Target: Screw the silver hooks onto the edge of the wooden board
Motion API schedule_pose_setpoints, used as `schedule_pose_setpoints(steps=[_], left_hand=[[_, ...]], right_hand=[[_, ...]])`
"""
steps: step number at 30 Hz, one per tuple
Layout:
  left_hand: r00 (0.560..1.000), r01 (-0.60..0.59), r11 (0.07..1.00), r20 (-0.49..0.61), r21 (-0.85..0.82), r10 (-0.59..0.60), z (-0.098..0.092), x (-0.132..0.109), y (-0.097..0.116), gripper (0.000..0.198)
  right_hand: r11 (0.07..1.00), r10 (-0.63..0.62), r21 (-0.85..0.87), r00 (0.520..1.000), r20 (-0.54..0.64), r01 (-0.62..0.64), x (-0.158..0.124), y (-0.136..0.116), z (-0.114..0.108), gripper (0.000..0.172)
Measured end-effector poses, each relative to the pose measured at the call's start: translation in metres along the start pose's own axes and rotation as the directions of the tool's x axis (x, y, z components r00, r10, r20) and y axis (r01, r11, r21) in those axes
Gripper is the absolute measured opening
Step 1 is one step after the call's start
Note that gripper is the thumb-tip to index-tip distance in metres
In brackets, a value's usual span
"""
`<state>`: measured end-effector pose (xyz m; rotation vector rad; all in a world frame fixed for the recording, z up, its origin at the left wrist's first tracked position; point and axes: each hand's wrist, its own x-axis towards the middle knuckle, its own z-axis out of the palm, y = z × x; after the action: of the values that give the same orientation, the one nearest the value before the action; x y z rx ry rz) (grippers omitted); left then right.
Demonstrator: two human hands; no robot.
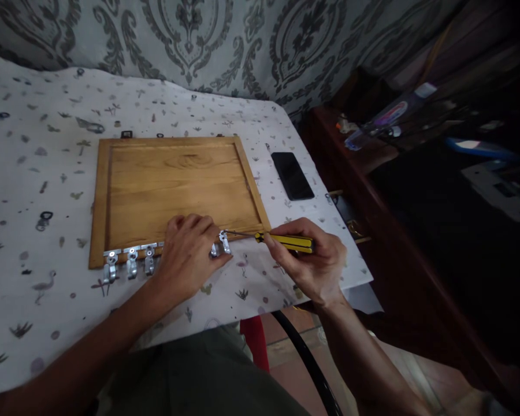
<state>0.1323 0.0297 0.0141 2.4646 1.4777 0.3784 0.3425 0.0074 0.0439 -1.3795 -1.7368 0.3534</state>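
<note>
A framed wooden panel point(177, 179) lies flat on the table. Curved silvery metal hooks point(132, 263) sit in a row along its near edge, some of them hidden by my left hand point(188, 248). That hand is closed at the near edge, its thumb and fingers around a metal hook point(225, 242) close to the right corner. My right hand point(314, 260) grips a screwdriver point(290, 241) by its yellow and black handle. The thin shaft points left, its tip at or close to the top of this hook; whether it sits in a screw is too small to tell.
A patterned white cloth point(43, 173) covers the table. A black phone point(292, 175) lies right of the panel. Dark wooden furniture point(398, 254) stands at the right, with a clear bottle point(390, 115) on it. A patterned grey curtain or wall point(225, 46) rises behind.
</note>
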Motion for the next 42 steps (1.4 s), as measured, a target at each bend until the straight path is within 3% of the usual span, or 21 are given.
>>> schedule_pose_setpoints(steps=[10, 22, 27, 31, 34, 38, 42], left_hand=[[1.000, -0.012, 1.000, -0.017, 0.008, 0.012, 0.003, 0.000, -0.002, 0.029], [0.999, -0.008, 1.000, -0.031, -0.007, 0.008, 0.003, 0.000, 0.000, 0.030], [1.000, -0.009, 1.000, -0.027, 0.001, 0.009, 0.003, 0.000, 0.000, 0.034], [1.000, -0.013, 1.000, -0.012, 0.010, 0.013, 0.003, 0.000, -0.001, 0.033], [1.000, -0.016, 1.000, 0.002, 0.022, 0.016, 0.002, 0.000, -0.001, 0.032], [1.000, -0.015, 0.999, 0.007, 0.033, 0.015, 0.002, 0.001, 0.000, 0.031], [1.000, -0.006, 0.999, 0.002, 0.037, 0.006, 0.001, 0.001, 0.001, 0.030]], right_hand=[[0.997, -0.081, -0.003, 0.996, 0.033, 0.081, 0.002, -0.001, -0.003, 0.014], [0.974, -0.225, 0.067, 0.956, 0.186, 0.216, 0.026, -0.003, -0.005, 0.014], [0.945, -0.032, 0.323, 0.970, 0.243, -0.049, 0.031, -0.015, 0.006, 0.010], [0.874, 0.076, 0.439, 0.951, 0.299, -0.208, 0.034, -0.021, 0.010, 0.021], [0.859, 0.103, 0.443, 0.934, 0.343, -0.258, 0.037, -0.019, 0.008, 0.027], [0.855, 0.052, 0.454, 0.912, 0.408, -0.252, 0.040, -0.015, 0.003, 0.025], [0.851, 0.016, 0.479, 0.923, 0.385, -0.215, 0.040, -0.013, 0.004, 0.024]])
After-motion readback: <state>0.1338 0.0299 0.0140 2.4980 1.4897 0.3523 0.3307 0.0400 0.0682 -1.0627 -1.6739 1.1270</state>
